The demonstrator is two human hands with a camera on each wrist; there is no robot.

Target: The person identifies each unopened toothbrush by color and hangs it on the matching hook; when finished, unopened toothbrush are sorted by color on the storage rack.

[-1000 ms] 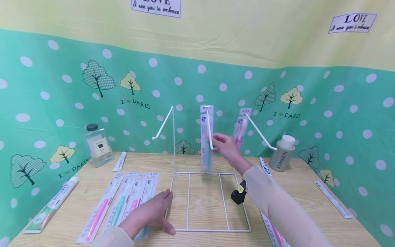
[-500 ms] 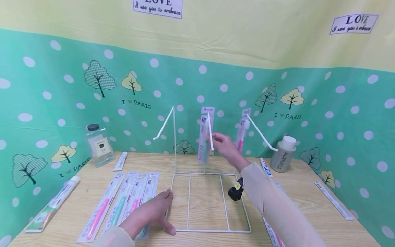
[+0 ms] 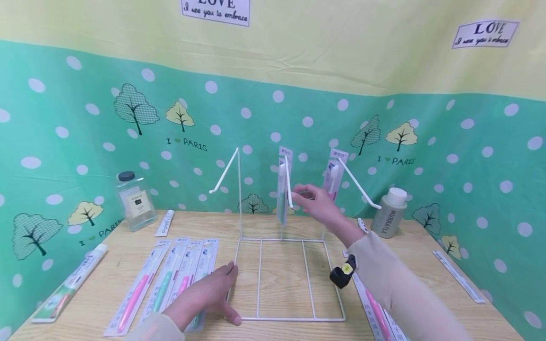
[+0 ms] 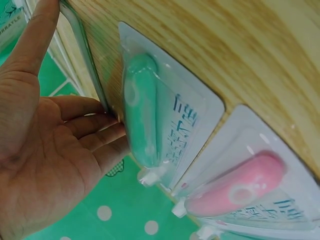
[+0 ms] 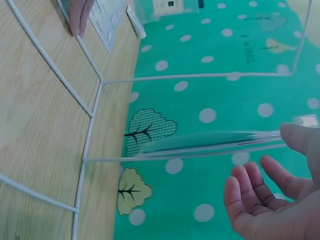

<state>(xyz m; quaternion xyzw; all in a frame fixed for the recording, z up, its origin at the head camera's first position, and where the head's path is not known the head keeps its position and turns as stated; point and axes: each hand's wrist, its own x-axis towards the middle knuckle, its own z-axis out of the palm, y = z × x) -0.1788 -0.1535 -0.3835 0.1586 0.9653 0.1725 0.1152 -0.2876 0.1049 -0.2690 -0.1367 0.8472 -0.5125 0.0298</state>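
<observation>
A white wire rack point(image 3: 259, 279) stands on the wooden table with three upright hooks. From the middle hook hangs a packaged green toothbrush point(image 3: 281, 189), turned partly edge-on. My right hand point(image 3: 315, 203) is just right of it, fingers loosely bent. In the right wrist view the thumb point(image 5: 297, 137) overlaps the package's edge, while the other fingers lie apart from it. A packaged pink toothbrush point(image 3: 334, 173) hangs on the right hook; the left hook point(image 3: 223, 170) carries nothing. My left hand point(image 3: 211, 291) rests with extended fingers along the rack base's left rail.
Several packaged toothbrushes point(image 3: 138, 293) lie left of the rack, partly under my left forearm. More packages point(image 3: 375, 308) lie beneath the right forearm. Around them are a toothpaste tube point(image 3: 70, 284), a small tube point(image 3: 165, 223), a glass bottle point(image 3: 136, 203) and a grey bottle point(image 3: 389, 215).
The green toothbrush package has swung and turned on the middle hook. My right hand has shifted slightly right, away from it. The left hand has stayed in place.
</observation>
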